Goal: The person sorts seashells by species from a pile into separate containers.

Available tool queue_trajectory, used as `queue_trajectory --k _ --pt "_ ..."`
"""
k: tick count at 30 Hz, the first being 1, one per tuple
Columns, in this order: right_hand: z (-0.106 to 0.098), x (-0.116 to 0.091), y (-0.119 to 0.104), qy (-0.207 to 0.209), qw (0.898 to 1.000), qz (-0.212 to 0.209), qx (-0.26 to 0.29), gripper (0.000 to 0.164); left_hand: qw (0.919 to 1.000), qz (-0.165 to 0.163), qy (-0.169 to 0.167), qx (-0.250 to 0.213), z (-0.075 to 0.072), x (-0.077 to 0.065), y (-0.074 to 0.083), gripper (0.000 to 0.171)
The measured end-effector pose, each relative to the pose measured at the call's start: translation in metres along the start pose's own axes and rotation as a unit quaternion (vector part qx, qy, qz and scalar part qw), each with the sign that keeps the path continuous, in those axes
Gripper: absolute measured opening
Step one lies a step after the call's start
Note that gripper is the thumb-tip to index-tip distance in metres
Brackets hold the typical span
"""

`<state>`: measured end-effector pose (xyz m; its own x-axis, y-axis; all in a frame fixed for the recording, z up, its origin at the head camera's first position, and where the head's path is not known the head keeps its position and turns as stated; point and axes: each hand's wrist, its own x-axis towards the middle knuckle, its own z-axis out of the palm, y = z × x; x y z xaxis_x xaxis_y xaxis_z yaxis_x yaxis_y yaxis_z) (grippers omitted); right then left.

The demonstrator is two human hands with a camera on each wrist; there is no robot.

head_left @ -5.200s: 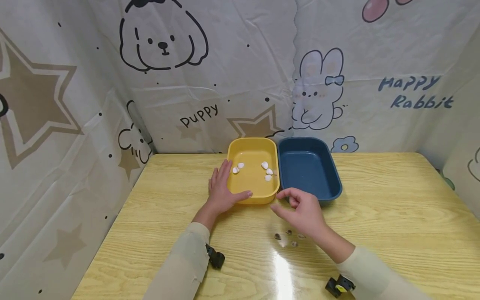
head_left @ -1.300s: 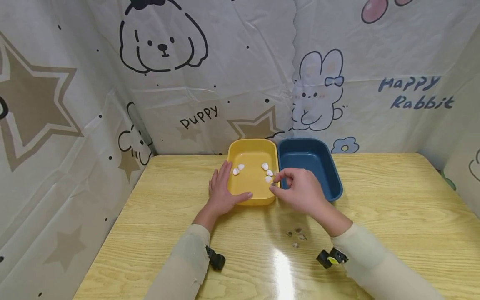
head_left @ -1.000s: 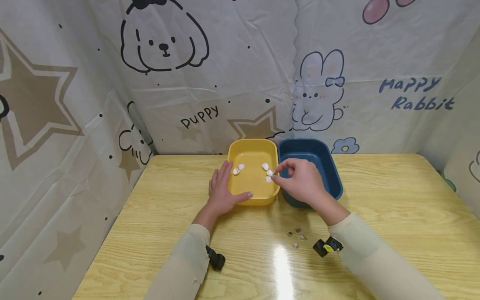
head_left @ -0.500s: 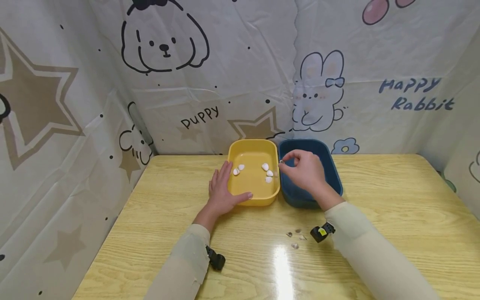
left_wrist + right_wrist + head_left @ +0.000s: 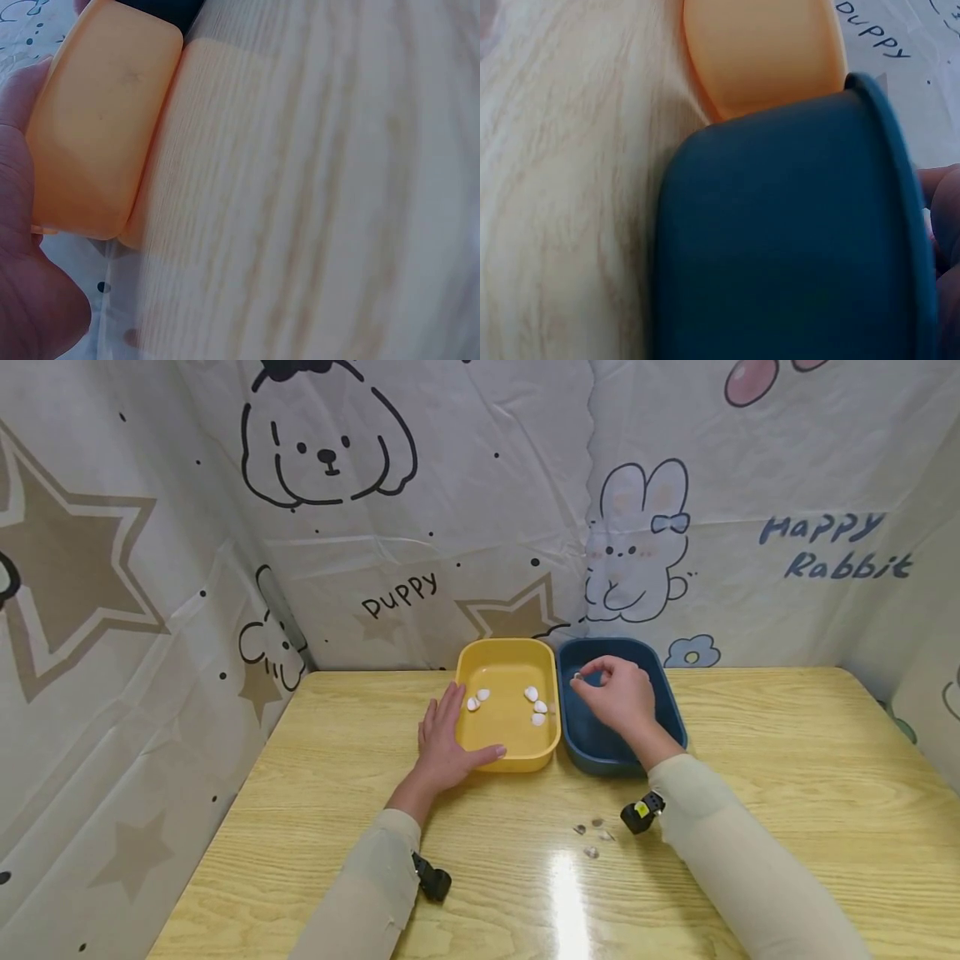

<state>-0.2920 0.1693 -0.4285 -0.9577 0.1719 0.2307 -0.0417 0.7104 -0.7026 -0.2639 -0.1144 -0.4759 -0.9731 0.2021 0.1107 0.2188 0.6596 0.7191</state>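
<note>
My right hand point(image 5: 621, 695) is above the blue bin point(image 5: 667, 702), its thumb and index finger pinching a small seashell point(image 5: 577, 677) that is mostly covered by the fingertips. My left hand point(image 5: 444, 743) rests on the yellow bin point(image 5: 510, 763), fingers straight along its left side and thumb across the front rim. Inside the yellow bin lie several white seashells, two near the left wall point(image 5: 473, 703) and others near the right wall point(image 5: 538, 719). On the table in front, several small greyish shells point(image 5: 592, 852) lie loosely grouped. In the right wrist view the blue bin point(image 5: 780, 240) hides most of the hand.
The two bins stand side by side, touching, at the back edge of the wooden table point(image 5: 315, 827). Behind them hangs a printed curtain point(image 5: 480, 510). A camera is strapped to each sleeve, left point(image 5: 431, 878) and right point(image 5: 640, 814).
My right hand took a dark shell from the group on the table, carried it to the yellow bin's right edge, then moved right and back over the blue bin. The left hand stayed put.
</note>
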Motion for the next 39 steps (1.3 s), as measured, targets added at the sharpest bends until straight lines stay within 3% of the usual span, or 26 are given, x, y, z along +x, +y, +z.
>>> queue_trajectory --k 19,39 --pt "0.005 0.005 0.016 -0.012 0.999 0.043 0.001 0.026 1.0 0.002 0.002 0.003 -0.001 -0.001 0.003 0.118" --pt "-0.007 0.001 0.009 0.006 0.999 0.028 0.023 0.027 0.9999 -0.01 -0.003 0.009 0.001 0.0 0.001 0.119"
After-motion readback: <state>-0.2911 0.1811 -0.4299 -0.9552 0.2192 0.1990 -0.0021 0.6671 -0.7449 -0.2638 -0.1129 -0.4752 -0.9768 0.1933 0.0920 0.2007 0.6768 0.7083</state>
